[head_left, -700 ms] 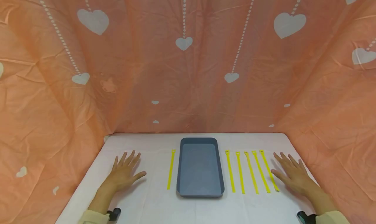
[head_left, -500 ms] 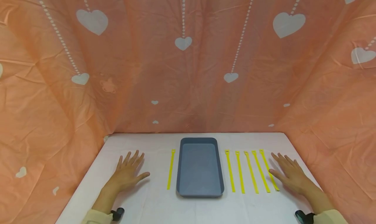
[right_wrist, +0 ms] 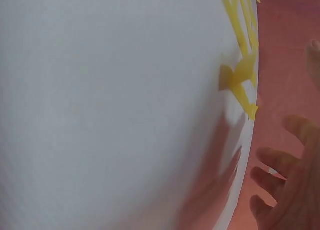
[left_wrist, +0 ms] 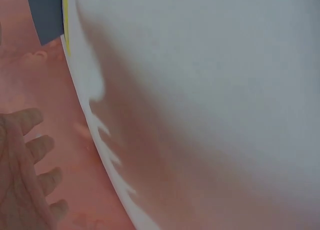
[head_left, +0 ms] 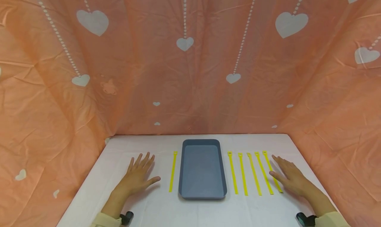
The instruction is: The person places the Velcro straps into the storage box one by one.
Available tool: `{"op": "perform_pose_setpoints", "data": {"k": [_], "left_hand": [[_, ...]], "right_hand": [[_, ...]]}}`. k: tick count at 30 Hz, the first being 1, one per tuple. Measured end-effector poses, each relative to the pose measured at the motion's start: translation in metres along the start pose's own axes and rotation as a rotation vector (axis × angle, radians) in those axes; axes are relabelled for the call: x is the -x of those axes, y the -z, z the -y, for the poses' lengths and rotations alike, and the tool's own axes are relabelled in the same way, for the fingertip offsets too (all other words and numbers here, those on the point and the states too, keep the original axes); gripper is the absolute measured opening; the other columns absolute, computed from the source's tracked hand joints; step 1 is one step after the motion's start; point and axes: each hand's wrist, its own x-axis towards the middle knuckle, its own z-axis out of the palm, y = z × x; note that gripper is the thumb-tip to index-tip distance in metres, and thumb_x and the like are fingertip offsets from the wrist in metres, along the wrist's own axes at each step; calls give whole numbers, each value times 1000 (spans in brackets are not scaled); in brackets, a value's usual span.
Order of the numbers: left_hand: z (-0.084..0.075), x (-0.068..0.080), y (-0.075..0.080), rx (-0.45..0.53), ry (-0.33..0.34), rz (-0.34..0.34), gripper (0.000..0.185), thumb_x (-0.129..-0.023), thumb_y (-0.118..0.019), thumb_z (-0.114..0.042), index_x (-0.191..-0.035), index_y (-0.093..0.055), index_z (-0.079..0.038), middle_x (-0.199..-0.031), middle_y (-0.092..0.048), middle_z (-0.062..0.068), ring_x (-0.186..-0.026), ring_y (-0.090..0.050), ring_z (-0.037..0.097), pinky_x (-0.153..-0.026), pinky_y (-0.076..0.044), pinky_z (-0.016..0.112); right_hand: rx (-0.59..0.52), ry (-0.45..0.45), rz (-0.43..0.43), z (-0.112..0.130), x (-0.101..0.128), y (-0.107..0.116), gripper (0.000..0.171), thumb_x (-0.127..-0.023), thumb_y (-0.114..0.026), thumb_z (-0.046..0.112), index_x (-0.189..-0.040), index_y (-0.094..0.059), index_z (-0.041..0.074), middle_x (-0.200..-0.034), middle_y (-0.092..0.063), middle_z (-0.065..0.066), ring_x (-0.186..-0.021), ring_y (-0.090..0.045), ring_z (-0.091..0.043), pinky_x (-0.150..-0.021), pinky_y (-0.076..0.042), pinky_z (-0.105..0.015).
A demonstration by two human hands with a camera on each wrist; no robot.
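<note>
My left hand [head_left: 137, 177] lies flat on the white table [head_left: 154, 207], fingers spread and holding nothing, with its thumb pointing toward the single thin yellow plastic strap [head_left: 172, 171] that lies just left of the shallow grey-blue rectangular plastic tray [head_left: 202, 195]. My right hand [head_left: 289, 178] is flat and open too, fingers straight, and its thumb and forefinger lie against or over the outermost strap in the row of five yellow straps [head_left: 252, 173] to the right of the tray. The tray sits between the two groups, with nothing in it that I can see.

The risk I see is on the right. The five straps lie close together and almost parallel, and they look thin and light. If I drag my fingers sideways to lift the outer one, I could nudge its neighbour or skew the whole row. A flat strap on a smooth top is also hard to pinch, so my fingertips may slide over it or push it toward the table's near edge.

On the left, the lone strap lies just beside the tray wall, so a careless sweep could push it against or under the rim.
</note>
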Motion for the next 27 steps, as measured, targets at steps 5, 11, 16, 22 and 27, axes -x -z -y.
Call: {"op": "perform_pose_setpoints", "data": {"k": [5, 11, 16, 22, 27], "left_hand": [[-7, -2, -2, 0, -17, 7, 96, -98, -68, -64, -166, -38, -5, -173, -29, 24, -160, -17, 54, -127, -5, 74], [-17, -3, -4, 7, -25, 14, 101, -97, -68, -66, -168, -33, -3, -175, -25, 23, -161, -15, 52, -128, -5, 73], [-27, -5, -4, -6, -35, 33, 101, -98, -66, -67, -168, -32, -3, -175, -24, 22, -162, -14, 50, -129, -5, 71], [-37, -9, -7, -32, -47, 77, 102, -98, -62, -70, -169, -30, -4, -176, -22, 21, -163, -12, 49, -130, -4, 69], [-48, -11, -11, -20, -69, 89, 103, -98, -62, -71, -169, -30, -3, -176, -22, 21, -163, -13, 49, -130, -5, 69]], "right_hand": [[-18, 21, -21, 3, -2, -1, 79, -106, -66, 43, -164, -37, -2, -159, -38, -42, -143, -35, -66, -111, -29, -81], [-39, 22, -32, 4, -4, -2, 77, -106, -67, 40, -160, -40, -7, -157, -42, -41, -141, -37, -66, -109, -32, -81], [-90, 2, -30, 6, -4, -4, 77, -106, -68, 40, -159, -41, -9, -156, -41, -42, -142, -35, -66, -110, -30, -81], [-115, -39, -19, 8, -4, -5, 78, -105, -68, 41, -159, -40, -8, -151, -47, -42, -141, -36, -65, -110, -30, -82], [-134, -40, -38, 12, -4, -4, 72, -106, -69, 37, -155, -44, -8, -141, -57, -39, -136, -45, -61, -108, -36, -78]]}}
